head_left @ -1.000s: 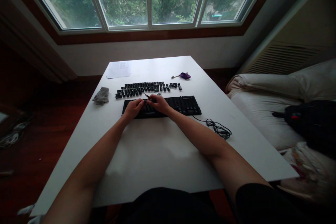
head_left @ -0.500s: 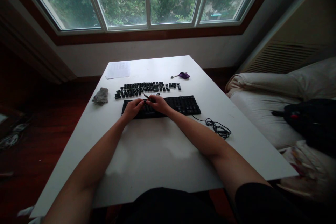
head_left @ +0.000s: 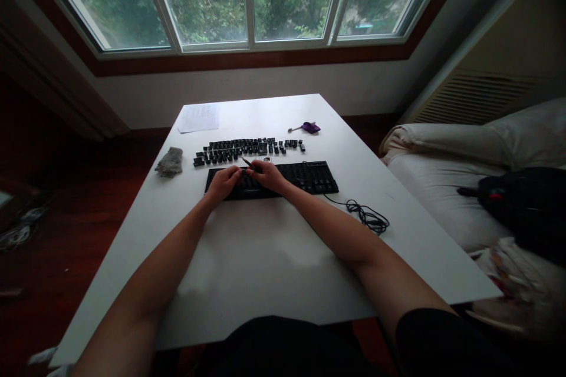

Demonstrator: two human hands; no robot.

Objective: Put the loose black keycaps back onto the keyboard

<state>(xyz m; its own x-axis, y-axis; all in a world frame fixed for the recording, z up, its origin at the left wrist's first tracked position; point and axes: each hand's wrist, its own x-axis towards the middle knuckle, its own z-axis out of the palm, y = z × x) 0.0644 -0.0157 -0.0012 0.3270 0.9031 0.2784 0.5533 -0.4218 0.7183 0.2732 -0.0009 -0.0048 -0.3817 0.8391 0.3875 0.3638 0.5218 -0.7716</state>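
A black keyboard (head_left: 312, 177) lies across the white table, its left part under my hands. My right hand (head_left: 267, 177) is closed around a thin, dark, pen-like tool (head_left: 246, 162), whose tip points up and to the left. Close beside it, my left hand (head_left: 223, 182) is pinched shut above the keyboard's left half. Whatever small thing sits between its fingertips is too dark to name. Just behind the keyboard, several loose black keycaps (head_left: 241, 145) stand in rows, and a small ring-like object (head_left: 267, 159) lies near my right hand.
A grey cloth (head_left: 170, 162) rests to the left of the keycaps. Papers (head_left: 198, 117) lie at the far left, a small brush with a purple part (head_left: 311, 127) at the far right. The keyboard's coiled cable (head_left: 369, 216) spreads on the right. A couch (head_left: 428, 188) stands beside the table.
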